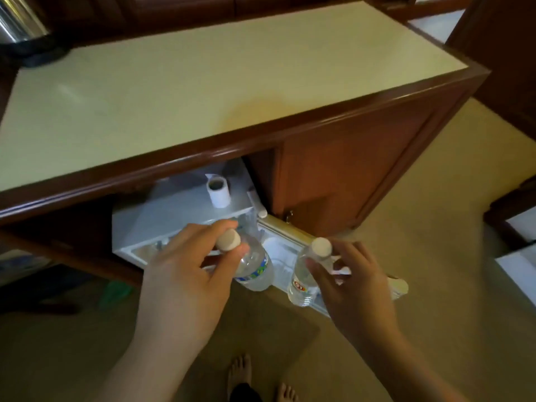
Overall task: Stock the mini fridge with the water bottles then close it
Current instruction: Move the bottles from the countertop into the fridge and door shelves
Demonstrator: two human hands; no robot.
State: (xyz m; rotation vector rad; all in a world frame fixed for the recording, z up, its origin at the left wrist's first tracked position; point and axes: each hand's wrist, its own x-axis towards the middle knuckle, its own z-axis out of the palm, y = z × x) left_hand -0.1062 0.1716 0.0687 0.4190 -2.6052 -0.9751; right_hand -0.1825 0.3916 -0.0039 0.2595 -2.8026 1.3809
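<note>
Left hand [185,274] grips one water bottle [255,266] by the neck, right hand [352,281] pinches another bottle [303,281], so I can drop both upright into the open fridge door [293,230].

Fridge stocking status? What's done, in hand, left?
Done: the mini fridge under the counter is open, its door swung right. In hand: the left hand grips one water bottle near its cap, and the right hand holds the second bottle at the door shelf. Left: release both, close the door. Bottles already inside: cannot tell.
</note>
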